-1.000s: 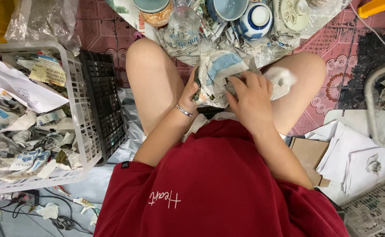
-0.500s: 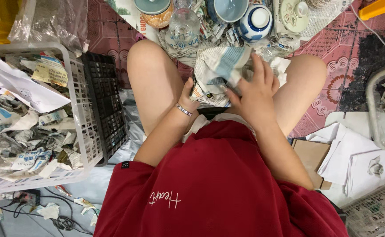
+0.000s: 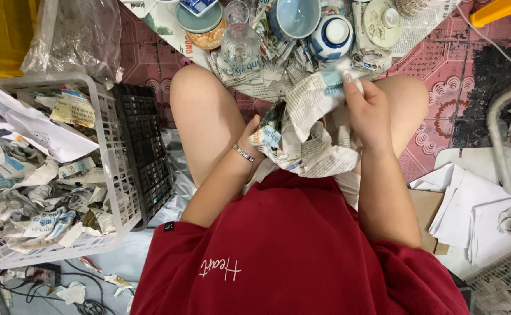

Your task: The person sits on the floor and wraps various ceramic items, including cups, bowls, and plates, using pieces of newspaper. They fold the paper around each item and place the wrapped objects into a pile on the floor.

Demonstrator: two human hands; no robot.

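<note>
you wear a loose, dark red short-sleeved t-shirt (image 3: pixel 302 256) of soft fabric, with a small word in thin white script across the chest. a tiny dark label sits at the hem of its left sleeve (image 3: pixel 168 226). a narrow beaded bracelet (image 3: pixel 243 153), pale with dark marks, circles your left wrist. a strip of white cloth (image 3: pixel 348 186) shows just beyond the shirt on the right. your knees are bare.

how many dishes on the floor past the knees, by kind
Blue bowl: 1
Blue-and-white lidded bowl: 1
Clear glass jar: 1
Pale lidded dish: 1
Teal plate: 1
Total: 5
The right hand and left hand hold a newspaper bundle.
</note>
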